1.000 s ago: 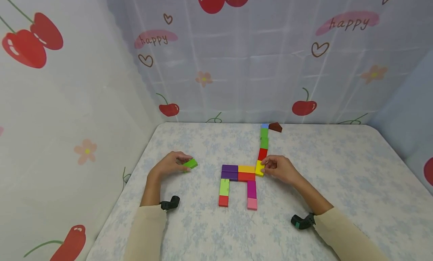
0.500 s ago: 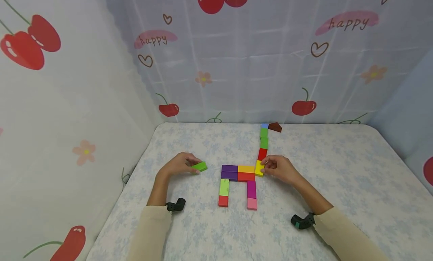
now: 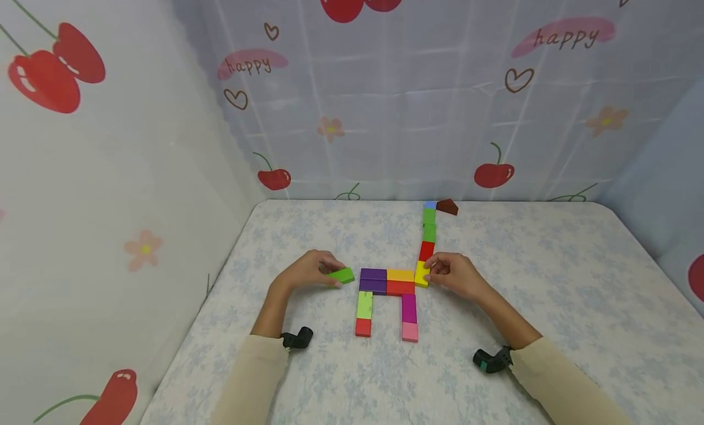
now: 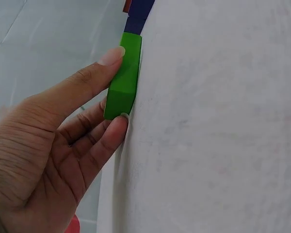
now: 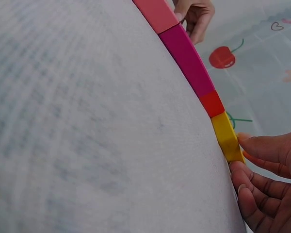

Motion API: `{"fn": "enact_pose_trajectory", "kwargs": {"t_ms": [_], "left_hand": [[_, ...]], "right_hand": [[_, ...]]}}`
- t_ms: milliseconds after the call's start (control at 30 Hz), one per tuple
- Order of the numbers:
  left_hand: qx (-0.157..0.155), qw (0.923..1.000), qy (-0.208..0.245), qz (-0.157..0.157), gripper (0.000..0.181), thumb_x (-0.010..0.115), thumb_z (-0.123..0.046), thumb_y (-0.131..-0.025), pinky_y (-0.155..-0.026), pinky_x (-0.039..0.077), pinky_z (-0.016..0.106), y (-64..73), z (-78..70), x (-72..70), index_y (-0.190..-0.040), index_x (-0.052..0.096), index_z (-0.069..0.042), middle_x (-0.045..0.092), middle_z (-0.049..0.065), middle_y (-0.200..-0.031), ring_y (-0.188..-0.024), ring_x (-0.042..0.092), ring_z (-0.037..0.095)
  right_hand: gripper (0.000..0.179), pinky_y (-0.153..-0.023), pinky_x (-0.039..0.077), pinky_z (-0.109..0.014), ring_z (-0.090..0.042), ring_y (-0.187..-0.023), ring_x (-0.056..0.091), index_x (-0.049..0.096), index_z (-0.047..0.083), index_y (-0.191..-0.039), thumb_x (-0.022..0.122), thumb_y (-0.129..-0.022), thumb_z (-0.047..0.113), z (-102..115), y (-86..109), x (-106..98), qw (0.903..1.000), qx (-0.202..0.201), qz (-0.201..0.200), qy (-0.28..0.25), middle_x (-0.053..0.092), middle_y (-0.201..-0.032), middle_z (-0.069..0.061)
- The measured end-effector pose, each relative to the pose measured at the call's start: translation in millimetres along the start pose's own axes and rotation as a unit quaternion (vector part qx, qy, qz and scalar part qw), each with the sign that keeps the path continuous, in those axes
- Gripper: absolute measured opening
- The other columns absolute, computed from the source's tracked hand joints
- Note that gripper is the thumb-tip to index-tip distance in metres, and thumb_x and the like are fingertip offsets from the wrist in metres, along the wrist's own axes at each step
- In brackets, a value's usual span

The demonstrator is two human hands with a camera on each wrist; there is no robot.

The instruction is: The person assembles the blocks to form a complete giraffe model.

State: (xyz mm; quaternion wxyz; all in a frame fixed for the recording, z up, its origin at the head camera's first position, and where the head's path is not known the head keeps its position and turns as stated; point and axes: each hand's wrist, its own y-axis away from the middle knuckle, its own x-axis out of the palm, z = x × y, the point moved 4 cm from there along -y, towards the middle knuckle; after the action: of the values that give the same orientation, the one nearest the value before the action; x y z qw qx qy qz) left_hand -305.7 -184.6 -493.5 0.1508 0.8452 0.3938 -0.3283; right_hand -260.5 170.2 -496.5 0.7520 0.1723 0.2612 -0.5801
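Note:
My left hand (image 3: pixel 309 269) pinches a green block (image 3: pixel 343 276) between thumb and fingers, just left of two purple blocks (image 3: pixel 373 282). In the left wrist view the thumb lies on the face of the green block (image 4: pixel 124 80) and a fingertip at its lower end. At the right, my right hand (image 3: pixel 455 274) holds the yellow block (image 3: pixel 421 274) with thumb and fingertips at its side. That block stands at the foot of a column with a red block (image 3: pixel 426 251), green blocks (image 3: pixel 429 232) and a blue piece (image 3: pixel 431 205). An orange block (image 3: pixel 400 275) adjoins the purple ones.
Below the row, a lime block (image 3: pixel 365 305) meets a red end block (image 3: pixel 363 328); a magenta block (image 3: pixel 409 308) meets a pink one (image 3: pixel 409 332). A brown piece (image 3: pixel 448 206) lies at the table's back edge, before a printed curtain (image 3: pixel 385 107).
My left hand has moved right with the green block, closing most of the distance to the purple blocks. My right hand has stayed at the yellow block.

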Motion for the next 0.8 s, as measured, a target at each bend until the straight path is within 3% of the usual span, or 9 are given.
{"fn": "enact_pose_trajectory", "kwargs": {"t_ms": [400,800], "left_hand": [[0.014,0.9995,0.015,-0.026,0.037,0.087,-0.018,-0.082,-0.084,0.054,0.032,-6.2,1.8,7.1,-0.117,0.078,-0.01,0.071,0.001,-0.104,-0.094,0.064,0.017],[0.015,0.9993,0.026,-0.02,0.036,0.087,-0.016,-0.083,-0.084,0.054,0.032,-7.1,-0.5,9.1,-0.117,0.077,-0.009,0.072,0.002,-0.105,-0.097,0.064,0.018]], "right_hand": [[0.022,-0.065,0.052,-0.023,-0.02,-0.074,0.058,0.071,0.0,-0.108,0.079,-0.089,0.008,0.3,0.9,-0.3,1.0,0.0,-0.001,0.004,0.066,-0.086,-0.006],[0.022,-0.065,0.052,-0.023,-0.02,-0.075,0.058,0.07,0.0,-0.108,0.078,-0.089,0.007,1.1,0.5,-0.3,1.0,-0.001,0.001,0.001,0.066,-0.087,-0.007]]}}
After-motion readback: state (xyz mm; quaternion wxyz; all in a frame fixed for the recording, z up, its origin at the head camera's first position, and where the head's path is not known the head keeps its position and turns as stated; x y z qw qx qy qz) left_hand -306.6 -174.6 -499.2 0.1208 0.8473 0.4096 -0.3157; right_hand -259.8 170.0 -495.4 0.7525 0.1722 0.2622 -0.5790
